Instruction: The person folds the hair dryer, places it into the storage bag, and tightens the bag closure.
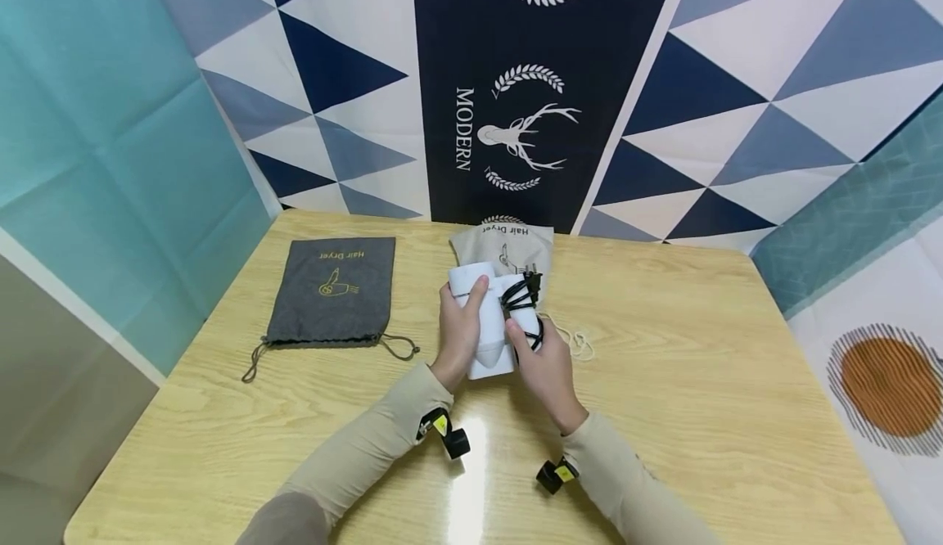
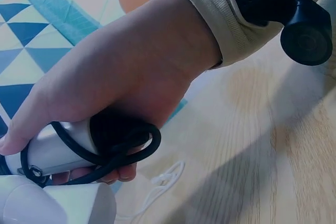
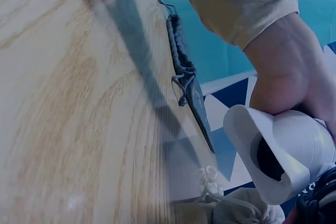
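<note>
A white hair dryer point(image 1: 489, 324) is held in both hands in the head view, over the middle of the table. My left hand point(image 1: 460, 328) grips its barrel, with the thumb lying along the top. My right hand point(image 1: 548, 365) holds the handle point(image 2: 71, 150), which has a black cord point(image 2: 105, 158) looped round it. The plug point(image 1: 532, 277) sticks out at the handle's far end. In the right wrist view the wide, flat nozzle point(image 3: 247, 142) shows beside the left hand. A light beige drawstring bag point(image 1: 471, 242) lies just behind the dryer, partly covered by it.
A dark grey drawstring pouch point(image 1: 331, 283) printed "Hair Dryer" lies flat to the left, its cords point(image 1: 401, 349) toward the front. The beige bag's white string point(image 1: 582, 347) trails right of my right hand. Behind the wooden table point(image 1: 700, 381) hangs a patterned cloth point(image 1: 530, 54).
</note>
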### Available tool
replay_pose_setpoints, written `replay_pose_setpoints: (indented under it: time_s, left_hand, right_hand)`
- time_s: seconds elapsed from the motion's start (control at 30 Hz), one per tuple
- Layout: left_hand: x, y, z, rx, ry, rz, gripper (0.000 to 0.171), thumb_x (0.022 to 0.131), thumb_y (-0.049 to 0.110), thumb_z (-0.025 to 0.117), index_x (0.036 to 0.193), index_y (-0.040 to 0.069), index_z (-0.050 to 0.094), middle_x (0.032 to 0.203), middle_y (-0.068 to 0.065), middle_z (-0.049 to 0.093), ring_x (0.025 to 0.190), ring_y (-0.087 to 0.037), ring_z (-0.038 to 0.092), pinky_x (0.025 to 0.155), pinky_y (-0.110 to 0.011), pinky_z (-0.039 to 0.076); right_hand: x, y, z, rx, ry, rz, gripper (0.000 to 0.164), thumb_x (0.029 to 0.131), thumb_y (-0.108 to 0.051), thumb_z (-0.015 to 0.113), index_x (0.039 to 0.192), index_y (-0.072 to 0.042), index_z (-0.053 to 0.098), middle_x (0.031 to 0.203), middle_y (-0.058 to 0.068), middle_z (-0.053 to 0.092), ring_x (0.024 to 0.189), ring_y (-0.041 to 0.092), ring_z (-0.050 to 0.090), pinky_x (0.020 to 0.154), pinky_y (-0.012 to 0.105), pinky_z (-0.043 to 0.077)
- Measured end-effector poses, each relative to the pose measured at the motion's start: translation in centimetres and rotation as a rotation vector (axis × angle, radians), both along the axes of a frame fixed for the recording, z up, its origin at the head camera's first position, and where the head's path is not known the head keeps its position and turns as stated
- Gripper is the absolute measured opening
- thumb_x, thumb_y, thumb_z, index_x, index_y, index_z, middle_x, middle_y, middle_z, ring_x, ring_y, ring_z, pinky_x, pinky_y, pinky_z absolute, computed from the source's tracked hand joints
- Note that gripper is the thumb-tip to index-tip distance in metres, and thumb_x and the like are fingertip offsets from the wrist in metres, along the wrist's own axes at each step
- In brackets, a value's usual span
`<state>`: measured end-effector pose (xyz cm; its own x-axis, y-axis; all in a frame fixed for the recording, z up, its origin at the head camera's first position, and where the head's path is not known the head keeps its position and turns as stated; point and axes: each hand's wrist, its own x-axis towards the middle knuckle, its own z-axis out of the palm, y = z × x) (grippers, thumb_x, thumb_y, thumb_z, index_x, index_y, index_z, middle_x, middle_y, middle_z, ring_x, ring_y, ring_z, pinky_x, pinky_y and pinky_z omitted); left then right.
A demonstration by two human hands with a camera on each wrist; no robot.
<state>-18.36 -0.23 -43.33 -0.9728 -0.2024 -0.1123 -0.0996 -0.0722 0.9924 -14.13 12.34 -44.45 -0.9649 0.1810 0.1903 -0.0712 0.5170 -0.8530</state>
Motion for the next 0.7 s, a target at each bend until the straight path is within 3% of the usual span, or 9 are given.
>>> replay_pose_setpoints:
  time_s: [0.23, 0.47, 0.7]
  left_hand:
    - [-0.1, -0.4, 0.0, -0.017, -0.004, -0.023, 0.07, 0.093, 0.052, 0.058, 0.139, 0.005, 0.036, 0.113, -0.014, 0.056, 0.089, -0.019, 0.058, 0.075, -0.03, 0.05]
    - [-0.3, -0.7, 0.1, 0.009, -0.028, -0.067, 0.067, 0.095, 0.05, 0.056, 0.139, 0.005, 0.034, 0.114, -0.015, 0.055, 0.089, -0.02, 0.058, 0.075, -0.031, 0.051]
    - [-0.5, -1.2, 0.1, -0.031, -0.046, -0.136, 0.067, 0.097, 0.045, 0.054, 0.142, 0.001, 0.031, 0.12, -0.018, 0.054, 0.099, -0.024, 0.057, 0.086, -0.037, 0.049]
  right_hand:
    - [-0.2, 0.0, -0.3, 0.008, -0.009, 0.01, 0.036, 0.092, -0.032, 0.066, 0.095, 0.004, 0.061, 0.076, 0.016, 0.061, 0.067, 0.023, 0.053, 0.058, 0.031, 0.042]
    - [-0.4, 0.3, -0.1, -0.016, -0.017, 0.029, 0.034, 0.095, -0.03, 0.063, 0.099, 0.003, 0.062, 0.073, 0.012, 0.061, 0.065, 0.017, 0.052, 0.058, 0.028, 0.043]
    - [-0.4, 0.8, 0.3, -0.096, -0.034, 0.044, 0.031, 0.096, -0.03, 0.062, 0.084, -0.001, 0.059, 0.061, 0.001, 0.051, 0.052, 0.008, 0.045, 0.05, 0.024, 0.039]
